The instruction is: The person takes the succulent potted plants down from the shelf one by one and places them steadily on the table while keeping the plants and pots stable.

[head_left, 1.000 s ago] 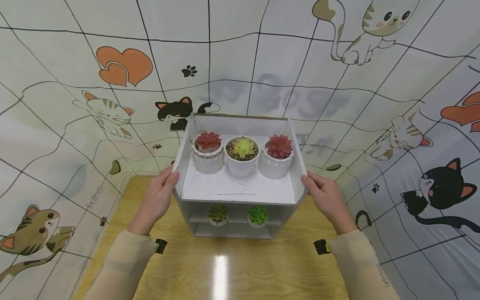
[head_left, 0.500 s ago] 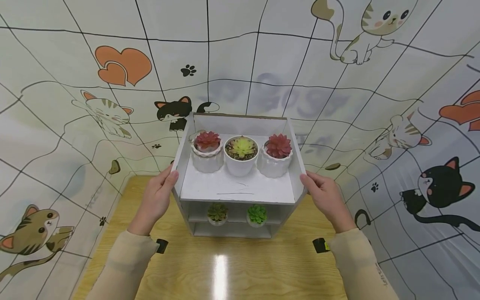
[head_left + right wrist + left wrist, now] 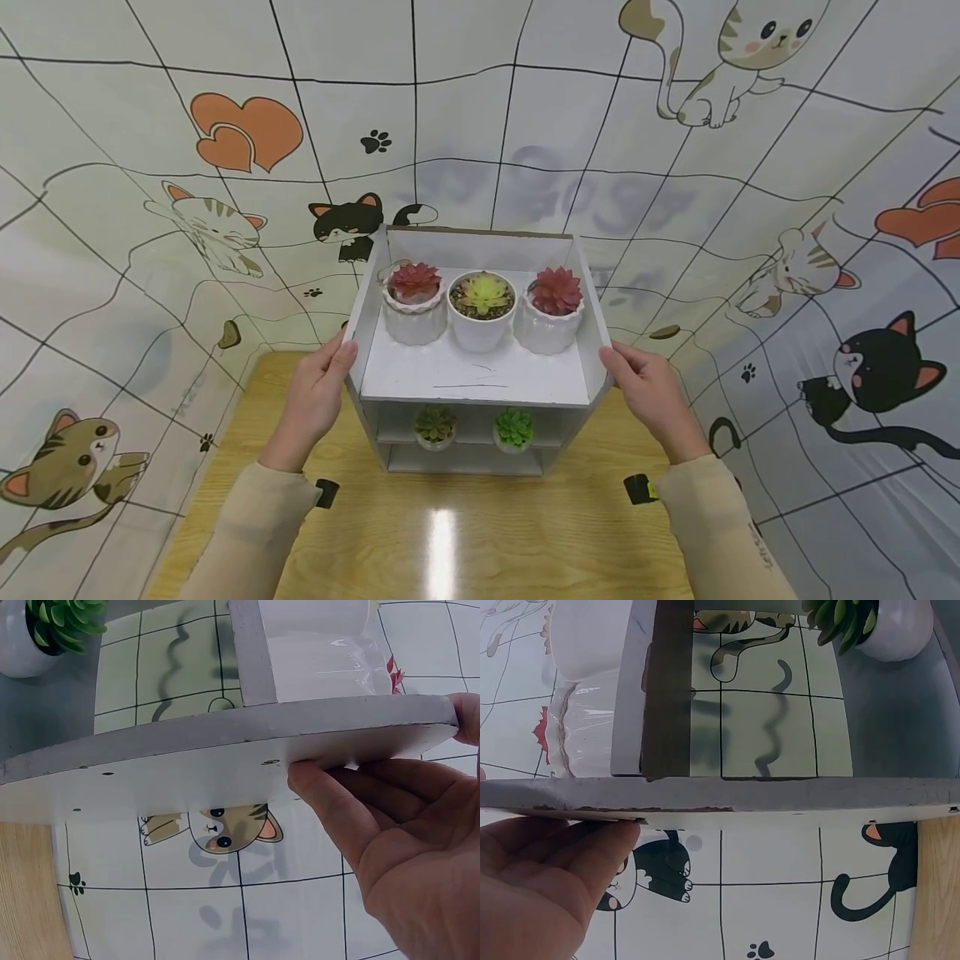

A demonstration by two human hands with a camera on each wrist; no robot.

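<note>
A small white two-tier shelf (image 3: 420, 385) stands in the middle of the head view. My left hand (image 3: 315, 400) grips its left side panel, thumb on the front edge and fingers along the outer face. On the opposite panel my right hand (image 3: 652, 396) has the same kind of grip. The top tier carries a red succulent (image 3: 416, 283) in a white pot, a yellow-green succulent (image 3: 483, 296) in the centre and another red succulent (image 3: 557, 292). Below sit a dark green succulent (image 3: 435, 423) and a bright green succulent (image 3: 514, 428), each in a small white pot.
The shelf is over a light wooden table (image 3: 375, 533) with a bright reflection near the front. A white cat-print sheet (image 3: 465, 117) with black grid lines surrounds the table at the back and on both sides.
</note>
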